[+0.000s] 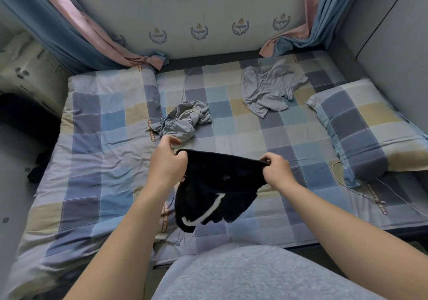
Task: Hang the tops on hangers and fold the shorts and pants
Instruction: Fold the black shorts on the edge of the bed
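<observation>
Black shorts (pixel 215 190): waistband gripped, fingers of left hand (pixel 168 163) at 9 o'clock, right hand (pixel 276 172) at 3. Folding step; next, probably spread flat on bed (pixel 104 160).

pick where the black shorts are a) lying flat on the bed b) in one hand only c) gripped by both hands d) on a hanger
c: the left hand and the right hand each grip the top edge of the black shorts, which hang above the bed.
</observation>
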`<control>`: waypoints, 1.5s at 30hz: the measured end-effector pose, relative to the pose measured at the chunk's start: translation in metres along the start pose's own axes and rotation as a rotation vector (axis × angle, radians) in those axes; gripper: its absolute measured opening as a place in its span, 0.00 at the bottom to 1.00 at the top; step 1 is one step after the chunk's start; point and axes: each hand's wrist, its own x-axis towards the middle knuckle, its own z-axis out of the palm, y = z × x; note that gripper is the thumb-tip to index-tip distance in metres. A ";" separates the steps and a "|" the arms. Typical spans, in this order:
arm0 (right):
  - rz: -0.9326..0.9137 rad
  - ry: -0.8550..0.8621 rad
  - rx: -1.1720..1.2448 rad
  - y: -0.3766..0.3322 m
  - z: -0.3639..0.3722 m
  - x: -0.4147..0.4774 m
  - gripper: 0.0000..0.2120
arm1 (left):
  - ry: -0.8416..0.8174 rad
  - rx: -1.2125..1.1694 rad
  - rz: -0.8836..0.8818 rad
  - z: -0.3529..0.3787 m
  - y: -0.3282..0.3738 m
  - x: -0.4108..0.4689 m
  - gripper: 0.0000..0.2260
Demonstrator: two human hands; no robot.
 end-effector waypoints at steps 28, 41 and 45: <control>-0.117 0.136 0.197 -0.034 -0.062 0.029 0.18 | -0.035 0.574 0.087 0.050 -0.042 0.030 0.12; 0.119 0.055 -0.133 0.041 -0.041 0.021 0.16 | -0.075 -0.139 -0.569 0.003 -0.090 0.029 0.16; 0.151 -0.143 0.313 0.022 -0.039 0.018 0.18 | -0.381 -0.252 -0.533 -0.002 -0.078 0.025 0.11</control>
